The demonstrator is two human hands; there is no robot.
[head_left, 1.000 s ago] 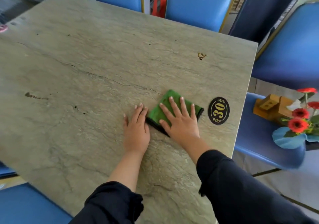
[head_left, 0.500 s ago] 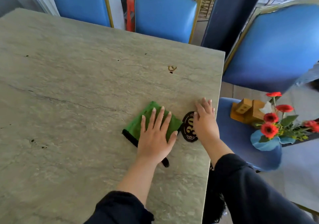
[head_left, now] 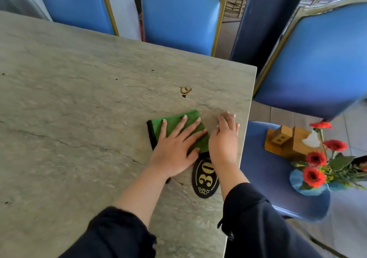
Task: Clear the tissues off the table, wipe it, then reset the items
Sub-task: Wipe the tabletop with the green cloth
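Stone-grey bench [head_left: 79, 108] fills view. Green cloth [head_left: 178, 122] lies near its right edge, left hand [head_left: 174, 150] pressing flat, fingers spread. Right hand [head_left: 224, 140] just beside, fingers together, relaxed. Oval "30" plaque [head_left: 205, 180] below cloth.

Hidden and cut-off parts

The left hand [head_left: 174, 148] covers much of the green cloth [head_left: 190, 118]; the right hand [head_left: 224, 138] hides the number plaque [head_left: 205, 180]'s top.

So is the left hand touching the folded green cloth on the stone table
Touching. The head view shows the left hand lying flat on the folded green cloth, fingers spread straight across its top, pressing it onto the stone table.
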